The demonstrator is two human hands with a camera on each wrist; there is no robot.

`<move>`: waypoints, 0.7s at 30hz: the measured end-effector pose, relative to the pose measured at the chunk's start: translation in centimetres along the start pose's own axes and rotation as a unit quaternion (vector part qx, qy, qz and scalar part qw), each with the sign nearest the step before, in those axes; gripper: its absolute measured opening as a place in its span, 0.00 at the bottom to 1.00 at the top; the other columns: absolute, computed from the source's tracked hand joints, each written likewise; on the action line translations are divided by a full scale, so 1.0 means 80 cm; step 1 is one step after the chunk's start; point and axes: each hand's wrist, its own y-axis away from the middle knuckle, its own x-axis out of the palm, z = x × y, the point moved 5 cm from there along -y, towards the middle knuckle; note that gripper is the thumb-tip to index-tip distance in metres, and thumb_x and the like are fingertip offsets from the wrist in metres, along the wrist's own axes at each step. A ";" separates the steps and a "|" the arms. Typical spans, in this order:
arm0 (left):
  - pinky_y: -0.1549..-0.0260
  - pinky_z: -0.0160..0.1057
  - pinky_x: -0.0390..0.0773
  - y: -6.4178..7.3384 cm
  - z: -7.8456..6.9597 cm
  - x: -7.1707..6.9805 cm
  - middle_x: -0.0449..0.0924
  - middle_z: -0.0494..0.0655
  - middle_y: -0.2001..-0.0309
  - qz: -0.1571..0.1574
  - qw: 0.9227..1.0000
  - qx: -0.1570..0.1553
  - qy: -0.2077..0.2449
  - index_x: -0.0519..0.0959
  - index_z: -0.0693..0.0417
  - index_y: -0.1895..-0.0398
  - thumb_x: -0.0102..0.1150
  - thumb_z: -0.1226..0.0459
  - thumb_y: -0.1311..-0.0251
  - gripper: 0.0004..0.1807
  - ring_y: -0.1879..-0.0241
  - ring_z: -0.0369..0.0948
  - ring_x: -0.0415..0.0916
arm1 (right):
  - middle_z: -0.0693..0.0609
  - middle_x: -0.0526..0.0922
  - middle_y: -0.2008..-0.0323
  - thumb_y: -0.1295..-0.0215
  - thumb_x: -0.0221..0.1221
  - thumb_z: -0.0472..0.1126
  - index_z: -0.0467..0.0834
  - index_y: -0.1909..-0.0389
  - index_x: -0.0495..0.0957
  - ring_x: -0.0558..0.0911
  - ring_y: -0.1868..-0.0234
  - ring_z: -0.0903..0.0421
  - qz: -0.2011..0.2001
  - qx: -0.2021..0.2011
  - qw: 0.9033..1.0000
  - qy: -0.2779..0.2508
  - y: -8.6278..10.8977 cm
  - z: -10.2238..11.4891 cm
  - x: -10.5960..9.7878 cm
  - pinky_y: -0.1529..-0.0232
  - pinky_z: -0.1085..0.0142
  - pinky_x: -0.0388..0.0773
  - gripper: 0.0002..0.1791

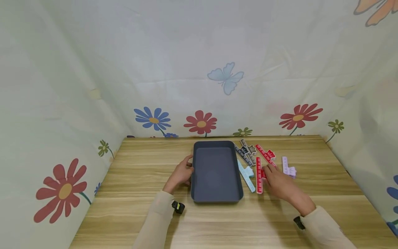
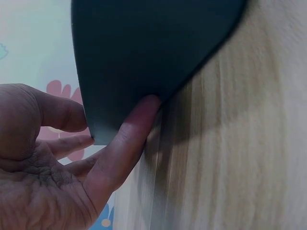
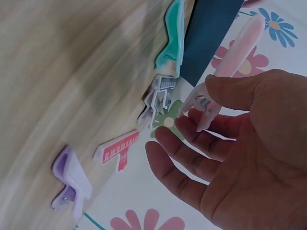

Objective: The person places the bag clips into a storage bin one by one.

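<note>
- Bkgd: white cloth backdrop (image 1: 174, 52) hung on three sides, printed w/ red + blue flowers, green ones & a pale blue butterfly (image 1: 226, 77); wood-grain table (image 1: 140, 221) set in front.
- Dark grey tray (image 1: 216, 174), rectangular, low-walled, w/ rounded corners, laid flat nr table's middle.
- L hand (image 1: 180, 173) placed at tray's L side; thumb bent at rim, one finger laid nearly straight along outer wall, so the wall is held lightly btwn them.
- R hand (image 1: 280, 181) seen just R of tray; handle of red clip (image 1: 259, 178) pinched btwn thumb & index, other fingers loosely bent, spread a little & w/ nothing in them.
- Held red clip: long straight bar, white piano-key marks along it, short shaped handle at mid-length; paler, pinkish in R wrist view, w/ metal spring visible at handle; seen raised off table there.
- Lt blue clip (image 1: 246, 175) slanted btwn tray & held clip, same build, looks turquoise from R wrist.
- Black clip (image 1: 243, 154) & grey-brown clip (image 1: 248, 148) bunched together by tray's far R corner, key marks on both.
- Second red clip (image 1: 265, 154) laid aslant beyond R hand, white marks, darker red handle.
- Lilac clip (image 1: 290, 171) placed farthest R, apart from others; handle lettering too small to be read.
- Beige sleeves (image 1: 158, 214) worn, w/ black device (image 1: 178, 206) at L wrist.
</note>
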 end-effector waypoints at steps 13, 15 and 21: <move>0.86 0.43 0.82 0.001 0.000 -0.002 0.70 0.64 0.37 0.001 1.000 -0.006 -0.002 0.55 0.43 0.23 0.45 0.67 0.30 0.33 0.73 0.45 0.79 | 0.37 0.75 0.46 0.31 0.57 0.42 0.31 0.41 0.69 0.76 0.43 0.38 -0.005 -0.004 1.000 0.010 -0.013 0.010 -0.022 0.51 0.46 0.81 0.24; 0.86 0.43 0.82 0.001 0.000 -0.002 0.70 0.64 0.37 0.002 1.000 -0.006 0.000 0.55 0.43 0.23 0.45 0.67 0.30 0.33 0.73 0.45 0.79 | 0.37 0.75 0.46 0.31 0.58 0.43 0.31 0.41 0.69 0.76 0.43 0.39 -0.008 -0.009 1.000 0.011 -0.015 0.012 -0.024 0.48 0.46 0.80 0.24; 0.85 0.43 0.82 0.002 -0.001 -0.002 0.70 0.64 0.37 0.001 1.000 -0.005 0.004 0.55 0.43 0.23 0.45 0.67 0.30 0.33 0.69 0.46 0.79 | 0.39 0.75 0.49 0.31 0.58 0.42 0.31 0.42 0.70 0.77 0.48 0.43 -0.027 -0.035 0.999 0.014 -0.021 0.022 -0.032 0.49 0.48 0.80 0.23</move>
